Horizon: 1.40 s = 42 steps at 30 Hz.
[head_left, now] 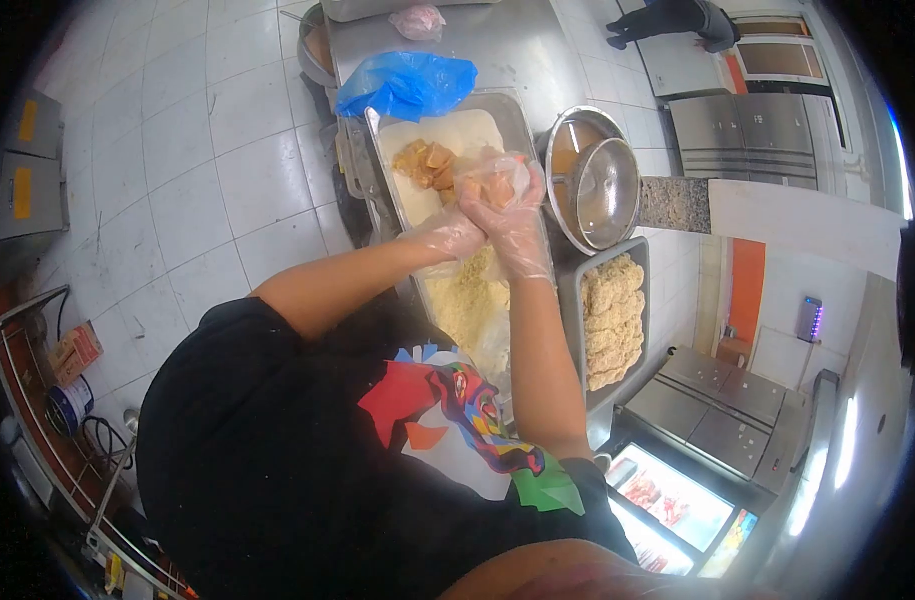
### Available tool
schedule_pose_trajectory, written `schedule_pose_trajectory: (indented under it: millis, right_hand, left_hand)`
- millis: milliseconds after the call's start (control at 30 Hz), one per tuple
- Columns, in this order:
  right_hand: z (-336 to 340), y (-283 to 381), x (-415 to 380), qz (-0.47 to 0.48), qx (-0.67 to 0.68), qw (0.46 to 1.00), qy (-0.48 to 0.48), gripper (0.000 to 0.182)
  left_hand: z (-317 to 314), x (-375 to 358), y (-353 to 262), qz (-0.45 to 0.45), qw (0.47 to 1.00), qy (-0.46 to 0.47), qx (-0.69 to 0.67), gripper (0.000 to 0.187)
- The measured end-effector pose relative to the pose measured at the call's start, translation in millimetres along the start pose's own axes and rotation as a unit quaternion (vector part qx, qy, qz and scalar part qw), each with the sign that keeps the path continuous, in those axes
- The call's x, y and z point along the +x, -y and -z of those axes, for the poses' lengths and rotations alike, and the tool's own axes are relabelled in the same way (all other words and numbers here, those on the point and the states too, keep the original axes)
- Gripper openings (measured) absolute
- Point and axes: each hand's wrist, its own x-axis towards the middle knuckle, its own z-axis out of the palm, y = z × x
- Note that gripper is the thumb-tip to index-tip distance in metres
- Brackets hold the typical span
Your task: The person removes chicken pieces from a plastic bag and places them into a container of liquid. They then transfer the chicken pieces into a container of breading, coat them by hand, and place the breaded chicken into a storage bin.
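Note:
Both my hands wear clear plastic gloves and come together over a metal tray (522,110) of pale flour. My right hand (517,225) is closed around a crumpled clear plastic bag (497,180) with pinkish content that looks like raw meat. My left hand (452,235) presses in against it from the left, its fingers partly hidden. Just left of the bag, raw chicken pieces (427,163) lie on the flour. Yellowish crumbly breading (467,305) fills the near part, partly behind my forearm.
A blue plastic bag (407,85) lies at the tray's far end. To the right stand a metal bowl (557,180) of brownish liquid with a strainer (607,195), and a grey tub (645,290) of breaded pieces (612,320). A pink bag (417,22) sits farther back. Another person (667,20) stands far off.

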Motion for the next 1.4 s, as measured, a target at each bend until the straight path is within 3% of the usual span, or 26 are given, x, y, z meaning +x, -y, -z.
schedule_pose_trajectory:
  millis: [33,133,233,333,433,467,500,533,600,667,733,767,833,900,1000,1100,1167,1333,1400]
  right_hand:
    - [0,-4,1,-0.016,0.016,1.000,-0.007,0.099]
    - [0,-10,9,-0.058,0.075,0.995,-0.023,0.085]
    - [7,-13,12,-0.086,0.109,0.990,-0.038,0.065]
    - [3,1,13,-0.091,0.077,0.990,-0.069,0.052]
    - [7,4,11,-0.047,0.064,0.994,-0.070,0.050]
    - [13,0,11,-0.036,0.069,0.996,-0.054,0.051]
    - [17,-1,10,-0.025,0.074,0.996,-0.037,0.052]
    - [18,-1,9,0.001,0.026,1.000,-0.008,0.052]
    - [18,3,2,0.049,-0.073,0.995,0.054,0.053]
    - [15,-12,-8,0.135,-0.181,0.974,0.031,0.061]
    - [19,-31,-5,0.206,-0.344,0.915,0.045,0.072]
    - [18,-30,-3,0.228,-0.448,0.862,0.069,0.079]
    - [22,-28,-7,0.168,-0.441,0.874,0.113,0.089]
    - [15,20,-30,0.012,-0.200,0.968,0.151,0.095]
    - [30,-21,-35,0.098,-0.119,0.982,0.110,0.098]
    - [47,-16,-69,-0.035,-0.014,0.998,0.041,0.093]
    - [70,-29,-82,-0.057,-0.002,0.998,0.034,0.084]
    - [113,-70,-142,-0.111,0.099,0.988,-0.038,0.074]
    - [123,-83,-167,-0.136,0.137,0.978,-0.082,0.069]
  left_hand:
    - [-1,-4,2,-0.048,0.998,-0.013,0.048,0.045]
    - [6,2,-1,0.130,0.969,0.100,0.187,0.036]
    - [3,2,-1,0.099,0.975,0.090,0.177,0.027]
    - [6,2,-18,0.155,0.975,0.078,0.139,0.035]
    - [9,8,-1,0.099,0.983,0.154,-0.029,0.046]
    - [14,6,-6,0.135,0.955,0.147,-0.219,0.049]
    - [22,3,-14,0.166,0.891,0.133,-0.400,0.053]
    - [26,1,-18,0.193,0.793,0.114,-0.567,0.056]
    - [24,4,-14,0.206,0.818,0.074,-0.532,0.054]
    - [22,5,-6,0.206,0.844,0.065,-0.490,0.053]
    - [18,6,2,0.196,0.873,0.091,-0.437,0.052]
    - [16,7,2,0.209,0.869,0.061,-0.443,0.051]
    - [11,9,2,0.238,0.860,0.006,-0.451,0.049]
    - [6,15,1,0.240,0.863,-0.039,-0.443,0.044]
    - [5,16,-15,0.255,0.881,-0.086,-0.389,0.038]
    - [1,27,0,0.264,0.933,-0.110,-0.220,0.032]
    - [-2,40,21,0.255,0.941,-0.091,-0.205,0.029]
    - [8,38,33,0.228,0.849,0.019,-0.477,0.026]
    - [10,48,21,0.250,0.792,-0.033,-0.557,0.027]
